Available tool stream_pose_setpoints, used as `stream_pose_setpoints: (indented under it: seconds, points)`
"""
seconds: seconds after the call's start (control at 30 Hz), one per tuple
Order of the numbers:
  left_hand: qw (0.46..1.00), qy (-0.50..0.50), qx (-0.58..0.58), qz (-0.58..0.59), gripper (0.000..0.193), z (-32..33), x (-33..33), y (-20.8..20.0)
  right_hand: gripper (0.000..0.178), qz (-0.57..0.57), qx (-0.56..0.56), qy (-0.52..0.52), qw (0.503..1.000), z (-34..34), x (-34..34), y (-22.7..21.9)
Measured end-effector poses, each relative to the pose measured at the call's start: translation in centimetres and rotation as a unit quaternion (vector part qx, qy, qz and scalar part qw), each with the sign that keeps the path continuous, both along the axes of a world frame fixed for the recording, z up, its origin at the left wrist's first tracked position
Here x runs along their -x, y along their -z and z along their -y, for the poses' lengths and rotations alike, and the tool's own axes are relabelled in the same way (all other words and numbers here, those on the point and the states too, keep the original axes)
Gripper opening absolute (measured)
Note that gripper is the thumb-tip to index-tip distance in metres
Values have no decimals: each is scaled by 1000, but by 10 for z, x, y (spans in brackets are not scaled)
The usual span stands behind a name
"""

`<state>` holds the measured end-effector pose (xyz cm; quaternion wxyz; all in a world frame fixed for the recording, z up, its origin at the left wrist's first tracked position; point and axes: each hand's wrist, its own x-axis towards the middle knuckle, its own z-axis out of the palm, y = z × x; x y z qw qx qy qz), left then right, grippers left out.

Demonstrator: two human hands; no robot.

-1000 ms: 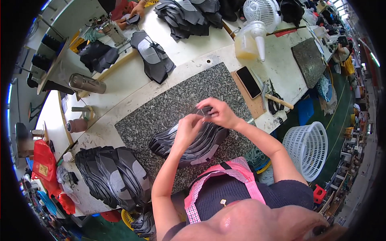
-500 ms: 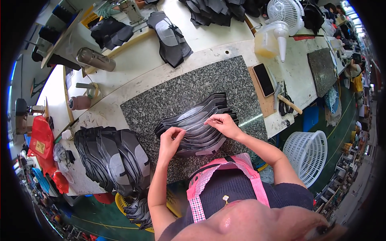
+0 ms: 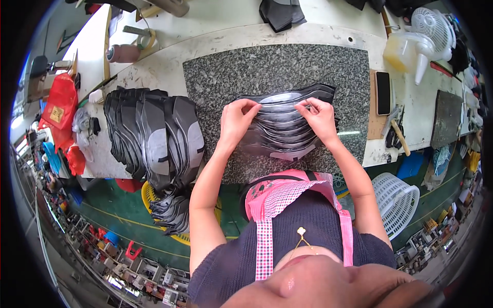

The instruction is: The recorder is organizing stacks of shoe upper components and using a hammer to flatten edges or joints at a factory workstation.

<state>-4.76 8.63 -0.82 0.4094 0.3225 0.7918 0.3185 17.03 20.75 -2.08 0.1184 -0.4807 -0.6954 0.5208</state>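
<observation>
A fanned stack of dark grey cut pieces with paler grey middles (image 3: 285, 134) lies on a speckled granite slab (image 3: 221, 66) in front of me. Its layers overlap in curved rows. At the left of the stack's far part, my left hand (image 3: 238, 121) pinches the edge of a piece between thumb and fingers. My right hand (image 3: 319, 119) pinches the same far part farther right, with thumb and forefinger together. Between the two hands a pale strip of the piece shows. The fingertips partly cover the edge they grip.
Left of the slab lies a larger pile of similar grey pieces (image 3: 149, 131). A yellow basket (image 3: 149, 197) with more pieces stands below the table edge. To the right are a phone (image 3: 382, 92), a hammer (image 3: 400, 137), a liquid bottle (image 3: 405, 53), a fan (image 3: 430, 28) and a white basket (image 3: 398, 203).
Both hands have shifted from the middle of the stack to its far rows and now sit more level with each other. The view has turned and moved nearer to my body.
</observation>
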Motion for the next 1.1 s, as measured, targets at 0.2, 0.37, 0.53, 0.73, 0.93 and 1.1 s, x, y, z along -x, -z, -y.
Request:
stream_pose_setpoints:
  seconds: [0.2, 0.37, 0.53, 0.73, 0.93, 1.1]
  points:
    - [985, 47, 50, -156, 23, -6, 13, 6, 29, 99, -86, -50, 990, -5, 27, -6]
    - [976, 74, 93, -183, 24, -17, 17, 4, 29, 136, -106, -50, 984, -11, 43, 0]
    - [971, 69, 139, -183, 20, -25, 18, 5, 30, 149, -131, -63, 978, -14, 46, 9]
    - [964, 91, 122, -219, 13, -35, 15, 8, 28, 147, -139, -50, 978, -16, 49, 14]
    - [932, 156, -163, -284, 20, -27, -18, 26, 26, 172, -126, -58, 975, -19, 54, 12]
    - [917, 184, -158, -317, 20, -14, -40, 27, 28, 177, -140, -69, 972, -26, 42, 8]
